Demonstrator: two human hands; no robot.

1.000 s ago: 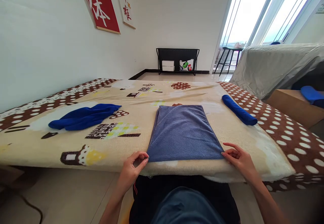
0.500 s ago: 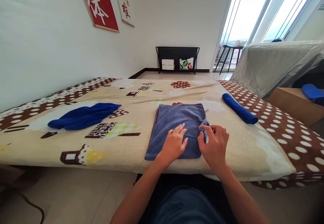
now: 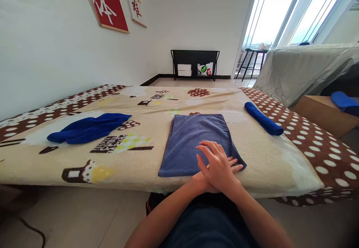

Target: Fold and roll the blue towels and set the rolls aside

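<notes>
A greyish-blue folded towel (image 3: 193, 138) lies flat near the front edge of the bed, its lower right corner spread out to the side. My left hand (image 3: 206, 183) rests on the towel's front right part, fingers stretched toward that corner. Across it lies my right hand (image 3: 219, 166), crossing above the left with its fingers apart and slightly bent, holding nothing. It hides much of the left hand. A crumpled bright blue cloth (image 3: 89, 129) is to the left. On the right sits a rolled bright blue cloth (image 3: 263, 118).
The patterned blanket (image 3: 134, 166) covers the bed, with a brown dotted border (image 3: 316, 151). Beyond the right side stand a cardboard box (image 3: 316, 113) with a blue item (image 3: 343, 100) on it and a plastic-covered piece of furniture (image 3: 300, 68). A black rack (image 3: 196, 56) stands by the far wall.
The towel's right edge, earlier pinched up by my right hand, now lies spread outward. My left hand has slid right across the towel, and my right hand has moved left over it.
</notes>
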